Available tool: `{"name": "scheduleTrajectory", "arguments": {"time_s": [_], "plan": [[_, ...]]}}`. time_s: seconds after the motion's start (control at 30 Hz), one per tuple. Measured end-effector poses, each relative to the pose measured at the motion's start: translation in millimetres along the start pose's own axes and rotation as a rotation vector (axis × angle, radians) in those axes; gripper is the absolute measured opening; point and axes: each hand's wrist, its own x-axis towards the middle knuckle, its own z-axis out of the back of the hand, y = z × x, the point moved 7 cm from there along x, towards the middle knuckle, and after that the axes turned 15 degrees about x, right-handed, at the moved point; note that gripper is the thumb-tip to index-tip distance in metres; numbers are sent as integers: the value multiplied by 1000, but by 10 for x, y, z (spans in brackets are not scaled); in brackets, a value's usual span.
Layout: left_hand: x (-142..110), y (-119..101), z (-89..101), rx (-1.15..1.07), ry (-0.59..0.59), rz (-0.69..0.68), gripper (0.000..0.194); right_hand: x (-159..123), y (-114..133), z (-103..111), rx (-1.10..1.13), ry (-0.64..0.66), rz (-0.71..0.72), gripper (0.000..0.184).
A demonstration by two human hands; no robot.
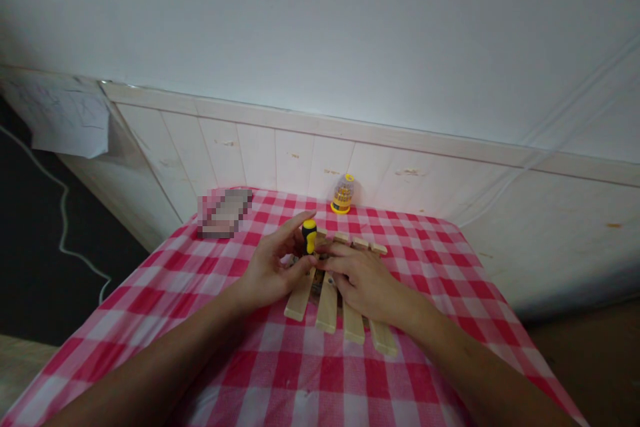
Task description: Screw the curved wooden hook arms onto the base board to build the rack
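A rack of several pale wooden slats (327, 307) lies on the red-and-white checked tablecloth (300, 373). My left hand (273, 267) has its fingers curled around a short screwdriver with a yellow-and-black handle (309, 235), which stands upright on the slats. My right hand (367, 283) rests flat on top of the slats, fingers pointing left and touching the screwdriver's base. What lies under the right palm is hidden.
A yellow-based clear case of screwdriver bits (343, 194) stands at the table's far edge by the white panelled wall. A blurred grey object (224, 213) lies at the far left corner. The table drops off at left and right.
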Motion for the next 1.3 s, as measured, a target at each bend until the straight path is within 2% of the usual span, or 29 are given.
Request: {"name": "scheduleTrajectory", "arguments": {"time_s": [0.13,0.2,0.47,0.67,0.9,1.3], "plan": [[30,55,83,-92,-218,10,73,-12,-15,1,-5,-1,9,50],[39,112,77,-95,-247,31,72,-15,-21,2,-5,-1,8,50],[46,198,8,21,-228,45,64,4,33,8,11,14,6,46],[47,174,-3,85,-246,-17,61,-8,6,4,-9,6,0,46],[31,273,-64,25,-166,59,51,-5,-28,-8,-20,7,-7,42],[23,242,-57,30,-60,143,63,-3,-22,-1,-13,17,-14,42]]}}
